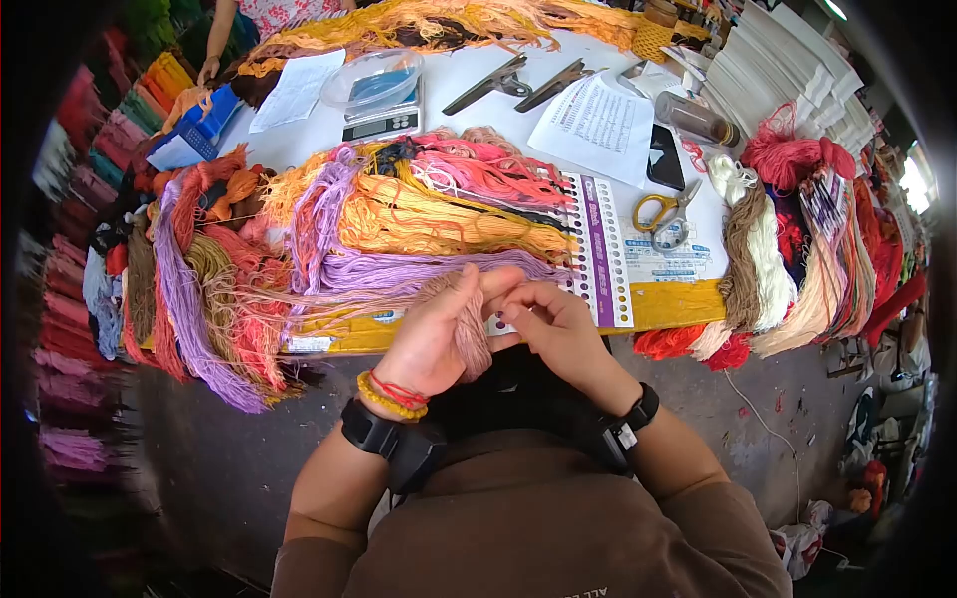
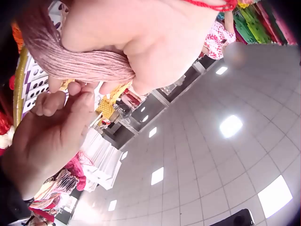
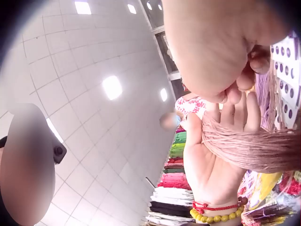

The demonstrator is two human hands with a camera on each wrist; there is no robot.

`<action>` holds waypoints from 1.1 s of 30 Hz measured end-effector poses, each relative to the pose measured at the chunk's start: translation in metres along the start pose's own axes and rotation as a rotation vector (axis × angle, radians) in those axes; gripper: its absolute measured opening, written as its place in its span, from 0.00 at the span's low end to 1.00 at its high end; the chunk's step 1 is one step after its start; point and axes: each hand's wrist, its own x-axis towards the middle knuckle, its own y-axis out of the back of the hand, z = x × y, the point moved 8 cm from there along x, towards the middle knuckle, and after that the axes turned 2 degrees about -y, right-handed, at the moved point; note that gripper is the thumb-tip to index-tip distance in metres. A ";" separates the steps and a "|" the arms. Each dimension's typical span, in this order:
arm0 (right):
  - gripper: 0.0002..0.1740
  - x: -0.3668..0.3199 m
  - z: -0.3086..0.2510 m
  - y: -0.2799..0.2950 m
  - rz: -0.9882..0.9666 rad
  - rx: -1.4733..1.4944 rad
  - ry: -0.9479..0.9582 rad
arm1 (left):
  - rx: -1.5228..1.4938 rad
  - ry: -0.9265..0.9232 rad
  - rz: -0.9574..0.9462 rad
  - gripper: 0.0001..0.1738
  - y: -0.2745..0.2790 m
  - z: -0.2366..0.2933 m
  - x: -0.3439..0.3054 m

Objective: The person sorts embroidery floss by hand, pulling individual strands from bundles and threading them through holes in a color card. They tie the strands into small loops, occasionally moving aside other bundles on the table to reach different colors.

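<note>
A skein of dusty mauve thread (image 1: 471, 337) lies across the palm of my left hand (image 1: 419, 334), gripped between thumb and fingers. Its loose strands trail leftward over the table edge. In the right wrist view the skein (image 3: 256, 147) runs over the upturned palm as a thick bundle. My right hand (image 1: 570, 334) meets the left fingertips, thumb and forefinger pinched together on thread at the skein's side; the pinched bit is mostly hidden. Just beyond the hands are lavender thread (image 1: 419, 271), orange-yellow thread (image 1: 439, 214) and a white card with punched holes (image 1: 604, 261).
Thread bundles hang over the table edge at left (image 1: 204, 299) and right (image 1: 763, 259). Scissors (image 1: 666, 217), a phone (image 1: 665, 157), printed sheets (image 1: 595, 125), large clips (image 1: 488, 86) and a scale (image 1: 383, 122) lie farther back. Another person's arm (image 1: 217, 45) shows across the table.
</note>
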 end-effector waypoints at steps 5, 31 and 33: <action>0.08 -0.005 -0.005 -0.010 -0.065 -0.215 -0.063 | 0.117 0.001 -0.069 0.30 -0.004 -0.011 0.000; 0.06 -0.011 0.012 0.000 -0.058 -0.089 -0.090 | 0.178 -0.169 0.085 0.24 0.011 0.006 -0.010; 0.05 -0.012 0.009 0.004 -0.036 -0.138 -0.097 | 0.192 -0.175 0.087 0.24 0.011 0.005 -0.008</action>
